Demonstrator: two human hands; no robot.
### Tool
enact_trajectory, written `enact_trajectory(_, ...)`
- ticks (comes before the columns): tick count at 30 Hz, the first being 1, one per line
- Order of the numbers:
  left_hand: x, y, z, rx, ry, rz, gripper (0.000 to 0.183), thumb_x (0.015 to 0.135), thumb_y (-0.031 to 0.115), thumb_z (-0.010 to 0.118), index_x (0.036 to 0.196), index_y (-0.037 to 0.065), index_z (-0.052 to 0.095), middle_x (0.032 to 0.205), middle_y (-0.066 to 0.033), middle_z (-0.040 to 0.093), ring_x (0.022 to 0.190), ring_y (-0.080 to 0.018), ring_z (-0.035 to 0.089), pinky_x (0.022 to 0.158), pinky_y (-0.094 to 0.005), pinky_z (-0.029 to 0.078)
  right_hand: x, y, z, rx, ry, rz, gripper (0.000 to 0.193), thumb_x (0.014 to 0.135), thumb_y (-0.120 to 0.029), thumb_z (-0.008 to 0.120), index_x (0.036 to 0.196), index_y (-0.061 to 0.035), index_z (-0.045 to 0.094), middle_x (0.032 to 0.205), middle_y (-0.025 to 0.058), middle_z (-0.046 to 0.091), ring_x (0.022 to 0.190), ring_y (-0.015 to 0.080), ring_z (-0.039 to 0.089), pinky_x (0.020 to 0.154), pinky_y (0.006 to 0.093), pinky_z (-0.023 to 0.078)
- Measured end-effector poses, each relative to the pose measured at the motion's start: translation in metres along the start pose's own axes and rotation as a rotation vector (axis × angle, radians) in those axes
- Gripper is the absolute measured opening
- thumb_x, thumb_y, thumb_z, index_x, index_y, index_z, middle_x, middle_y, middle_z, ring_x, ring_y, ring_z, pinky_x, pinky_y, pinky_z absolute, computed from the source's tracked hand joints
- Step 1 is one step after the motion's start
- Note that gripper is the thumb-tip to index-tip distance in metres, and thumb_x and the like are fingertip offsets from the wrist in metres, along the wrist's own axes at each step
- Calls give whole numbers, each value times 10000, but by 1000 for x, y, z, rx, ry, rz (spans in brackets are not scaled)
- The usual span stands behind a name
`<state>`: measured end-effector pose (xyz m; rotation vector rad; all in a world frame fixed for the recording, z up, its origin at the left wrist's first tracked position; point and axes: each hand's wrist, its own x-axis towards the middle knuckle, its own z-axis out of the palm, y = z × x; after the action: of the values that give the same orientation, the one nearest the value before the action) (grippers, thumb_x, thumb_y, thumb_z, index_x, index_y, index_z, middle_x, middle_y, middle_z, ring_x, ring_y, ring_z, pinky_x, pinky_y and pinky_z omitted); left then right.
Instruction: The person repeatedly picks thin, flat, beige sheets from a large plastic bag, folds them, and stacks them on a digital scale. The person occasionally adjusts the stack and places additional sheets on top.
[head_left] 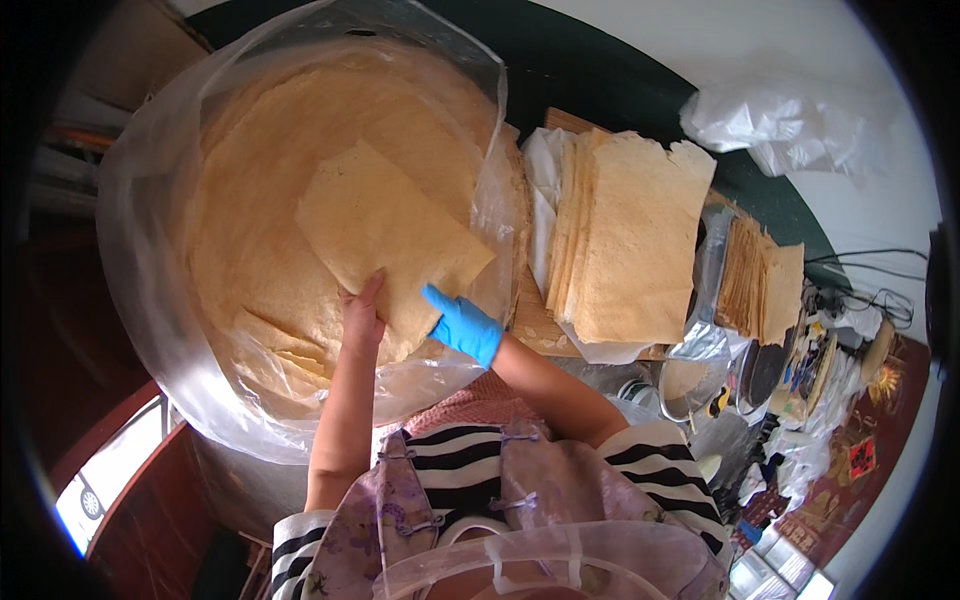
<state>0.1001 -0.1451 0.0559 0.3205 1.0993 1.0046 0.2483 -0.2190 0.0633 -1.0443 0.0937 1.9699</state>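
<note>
A folded piece of thin, tan flatbread [395, 235] is held between my two hands, above a wide stack of large round flatbreads [250, 190]. My left hand [363, 312], bare, grips its near left edge with the thumb on top. My right hand [464, 328], in a blue glove, holds the near right edge, thumb showing on top and the other fingers partly hidden. Clear plastic sheeting [145, 220] wraps around the round stack. Several torn or folded edges [285, 345] stick up at the stack's near left.
Right of the round stack, folded rectangular flatbreads [645, 240] lie piled on a wooden board [540, 325]. Beyond them stands a smaller folded pile [760, 285] beside plastic. A crumpled clear bag [780, 125] lies at the far right. Round pans [690, 385] and clutter fill the right side.
</note>
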Motion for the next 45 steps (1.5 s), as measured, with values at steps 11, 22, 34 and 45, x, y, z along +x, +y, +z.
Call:
enact_trajectory(11,-96,176,154,1170,-960,245,308,777,35,655,1079,12,599,947,-116,668,875,-251,639,766,-343,503,-278,-131,100,-2030,283,-1189,646,682,-220,776,1267,-104,529,1297,169,506,1139,351,525,896,411,460)
enact_trajectory(22,-171,131,377,1467,-1432,1545,193,692,22,627,884,29,617,932,-163,635,919,-342,601,792,-433,474,-307,-184,12,-967,463,-820,432,799,-131,698,1192,-7,569,1001,102,670,858,185,648,768,317,517)
enact_trajectory(34,-98,-36,276,1329,-923,1170,501,773,223,704,1233,96,554,1380,-158,423,1305,-346,364,1072,-523,272,-240,-208,-158,-340,524,-623,398,786,-165,707,1122,23,605,1007,108,657,877,180,634,780,294,507)
enact_trajectory(45,-93,-132,220,1542,-1168,1162,773,771,517,590,1387,96,388,1505,-190,220,1422,-321,128,1139,-525,38,-232,-201,-134,-804,932,-736,508,814,-158,681,1250,36,506,1165,138,597,1037,233,576,894,343,457)
